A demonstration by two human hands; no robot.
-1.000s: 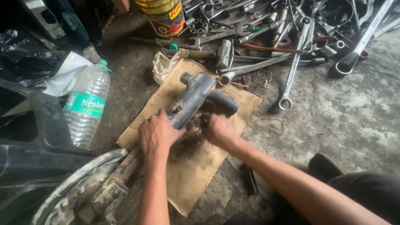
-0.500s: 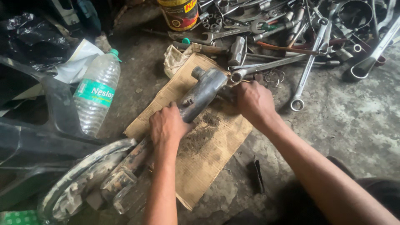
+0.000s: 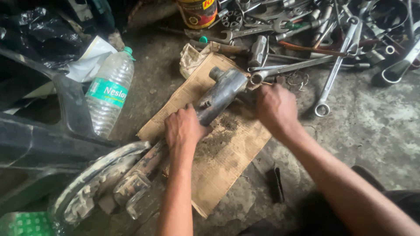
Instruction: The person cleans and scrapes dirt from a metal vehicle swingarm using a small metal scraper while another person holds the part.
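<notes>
Around me: a clear plastic water bottle [image 3: 109, 92] with a green cap and label lies on the concrete floor [image 3: 376, 126] to my left, near crumpled white paper [image 3: 89, 59] and black plastic sheeting [image 3: 37, 30].
Far side: a heap of spanners [image 3: 306, 39] and sockets spreads across the top right; a yellow and red tin [image 3: 197, 12] stands at the top edge.
In the way: one long ring spanner [image 3: 334, 72] lies just right of my right hand, and another spanner's ring end [image 3: 256, 78] rests against the top of the part.
Near side: a dirty curved mudguard [image 3: 94, 183] sits at lower left; a small black piece [image 3: 276, 184] lies on the floor by my right forearm.
Work piece: a grimy grey metal tube assembly [image 3: 221, 94] lies slantwise on a torn sheet of cardboard [image 3: 227, 161], its thicker end pointing up and right.
My left hand [image 3: 184, 129]: curled around the tube's lower stretch, fingers wrapped over it, gripping.
My right hand [image 3: 275, 107]: fingers bent, knuckles up, pressed at the tube's upper right side; blurred, so I cannot tell whether it grips anything.
</notes>
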